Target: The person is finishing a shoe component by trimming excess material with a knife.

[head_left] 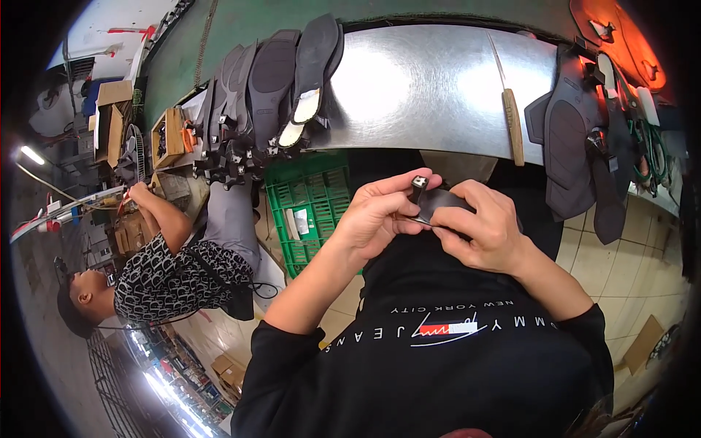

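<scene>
Above my lap, both hands hold a dark shoe sole (442, 200) with a small black heel (418, 191) standing up from its end. My left hand (381, 209) has its fingers wrapped round the heel, the thumb pressed against its side. My right hand (482, 228) pinches the sole's edge close to the heel, thumb and fingertips pressed together. Much of the sole is hidden behind my right hand.
Ahead lies a shiny metal table (431, 91) with a wooden-handled pointed tool (512, 128). Dark soles (274, 73) are stacked at its left, more soles (569, 139) at its right, near an orange-lit spot. A green crate (310, 208) sits below. A co-worker (171, 274) is at left.
</scene>
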Demonstrator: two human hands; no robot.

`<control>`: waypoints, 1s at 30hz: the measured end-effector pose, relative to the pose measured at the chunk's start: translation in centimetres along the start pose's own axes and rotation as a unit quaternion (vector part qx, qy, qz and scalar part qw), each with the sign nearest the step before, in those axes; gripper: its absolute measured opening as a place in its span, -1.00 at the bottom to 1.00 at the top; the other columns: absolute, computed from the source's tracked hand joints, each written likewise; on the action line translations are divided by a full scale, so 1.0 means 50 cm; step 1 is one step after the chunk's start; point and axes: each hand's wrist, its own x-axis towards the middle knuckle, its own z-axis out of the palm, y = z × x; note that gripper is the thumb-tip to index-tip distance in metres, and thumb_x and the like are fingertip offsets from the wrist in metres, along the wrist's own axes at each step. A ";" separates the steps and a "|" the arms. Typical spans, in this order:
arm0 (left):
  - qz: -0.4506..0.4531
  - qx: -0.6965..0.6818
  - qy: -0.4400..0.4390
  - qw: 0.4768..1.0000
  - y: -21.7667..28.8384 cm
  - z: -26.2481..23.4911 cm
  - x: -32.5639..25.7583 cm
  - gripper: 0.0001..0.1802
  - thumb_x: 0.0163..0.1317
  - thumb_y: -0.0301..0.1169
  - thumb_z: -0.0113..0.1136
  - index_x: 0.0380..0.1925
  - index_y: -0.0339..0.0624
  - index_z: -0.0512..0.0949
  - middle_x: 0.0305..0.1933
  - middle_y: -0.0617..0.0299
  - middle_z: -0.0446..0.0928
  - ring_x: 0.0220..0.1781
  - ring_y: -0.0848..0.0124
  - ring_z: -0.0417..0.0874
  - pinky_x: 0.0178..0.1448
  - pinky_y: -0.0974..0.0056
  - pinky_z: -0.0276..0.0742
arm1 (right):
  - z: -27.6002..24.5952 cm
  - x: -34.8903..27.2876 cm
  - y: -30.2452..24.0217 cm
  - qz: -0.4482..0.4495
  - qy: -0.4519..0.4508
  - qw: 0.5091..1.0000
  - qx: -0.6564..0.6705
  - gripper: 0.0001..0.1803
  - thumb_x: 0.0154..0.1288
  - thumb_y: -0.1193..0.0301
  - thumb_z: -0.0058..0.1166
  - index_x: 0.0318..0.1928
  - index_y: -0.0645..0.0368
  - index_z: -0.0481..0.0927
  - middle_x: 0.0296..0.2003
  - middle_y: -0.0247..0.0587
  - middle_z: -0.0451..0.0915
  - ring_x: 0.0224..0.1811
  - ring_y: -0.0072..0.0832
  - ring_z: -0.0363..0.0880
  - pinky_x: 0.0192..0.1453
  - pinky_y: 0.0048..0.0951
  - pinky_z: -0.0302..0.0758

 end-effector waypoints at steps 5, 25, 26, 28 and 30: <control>0.049 -0.019 -0.016 0.998 -0.011 -0.004 0.002 -0.50 0.23 -0.47 -0.07 0.21 -0.24 0.35 0.06 0.11 0.54 -0.18 0.48 0.65 -0.30 0.41 0.67 | -0.005 0.002 -0.004 -0.007 -0.023 1.000 0.011 -0.76 -0.11 0.46 0.29 -0.32 0.08 0.60 -0.44 -0.22 0.43 -0.50 -0.31 0.50 -0.46 -0.40 0.43; 0.075 0.165 0.035 0.983 -0.062 0.005 -0.010 -0.66 0.32 -0.40 -0.21 -0.09 -0.35 0.50 -0.24 0.17 0.56 -0.29 0.50 0.58 -0.30 0.36 0.61 | 0.012 -0.019 -0.018 0.091 0.010 0.996 0.004 -0.77 -0.04 0.48 0.32 -0.49 0.16 0.47 -0.65 -0.24 0.48 -0.63 -0.30 0.49 -0.53 -0.38 0.36; 0.077 0.172 0.038 0.981 -0.064 0.006 -0.013 -0.67 0.31 -0.41 -0.19 -0.09 -0.40 0.48 -0.19 0.11 0.57 -0.27 0.46 0.60 -0.28 0.34 0.63 | 0.012 -0.019 -0.017 0.091 0.011 0.996 0.002 -0.77 -0.04 0.48 0.32 -0.49 0.16 0.47 -0.65 -0.24 0.48 -0.63 -0.30 0.49 -0.53 -0.38 0.36; 0.078 0.189 0.041 0.978 -0.062 0.013 -0.019 -0.69 0.33 -0.41 -0.16 -0.09 -0.38 0.48 -0.20 0.12 0.57 -0.25 0.48 0.60 -0.26 0.35 0.63 | 0.013 -0.022 -0.014 0.125 -0.001 0.992 0.007 -0.78 -0.04 0.49 0.32 -0.50 0.18 0.47 -0.65 -0.22 0.49 -0.63 -0.29 0.50 -0.55 -0.38 0.37; 0.080 0.205 0.045 0.974 -0.064 0.016 -0.023 -0.70 0.34 -0.42 -0.14 -0.09 -0.37 0.48 -0.20 0.14 0.57 -0.24 0.49 0.60 -0.24 0.36 0.64 | 0.010 -0.022 -0.011 0.128 -0.001 0.992 0.011 -0.78 -0.01 0.47 0.30 -0.48 0.16 0.46 -0.66 -0.23 0.48 -0.62 -0.29 0.51 -0.53 -0.36 0.39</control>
